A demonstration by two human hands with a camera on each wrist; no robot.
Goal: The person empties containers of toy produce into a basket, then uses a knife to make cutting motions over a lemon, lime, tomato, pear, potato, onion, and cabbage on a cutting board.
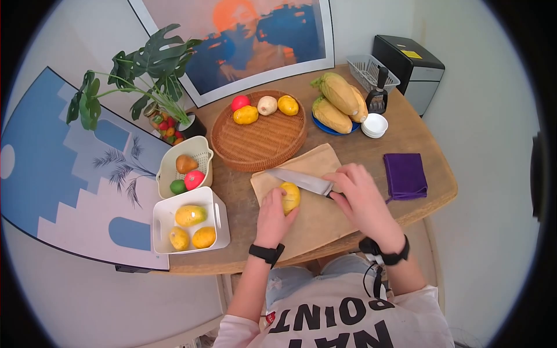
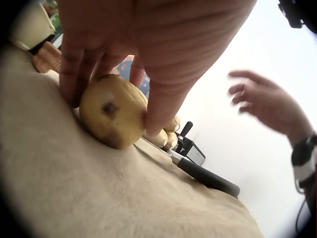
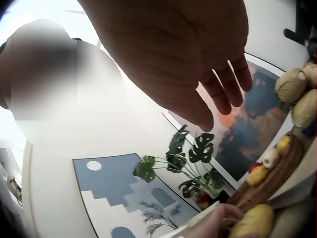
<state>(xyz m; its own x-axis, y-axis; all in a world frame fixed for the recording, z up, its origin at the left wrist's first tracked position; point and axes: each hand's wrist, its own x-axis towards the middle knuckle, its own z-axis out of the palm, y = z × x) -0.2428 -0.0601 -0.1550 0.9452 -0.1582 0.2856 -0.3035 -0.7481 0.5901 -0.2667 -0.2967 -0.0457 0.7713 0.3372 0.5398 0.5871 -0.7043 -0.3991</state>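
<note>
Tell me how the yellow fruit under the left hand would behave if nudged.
The yellow fruit would probably roll if the left hand let it loose, as its sides are rounded. The beige mat beneath looks soft and matte, so it may slow any sliding. I'd expect it to keep its shape, since no dent shows where the hand grips it.

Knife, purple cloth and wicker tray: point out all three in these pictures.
Knife [image 2: 207, 177]: left wrist view, on its dark handle.
Purple cloth [image 1: 405, 174]: head view, on the middle of its folded top.
Wicker tray [image 1: 258, 140]: head view, on a bare part of its woven floor.
</note>
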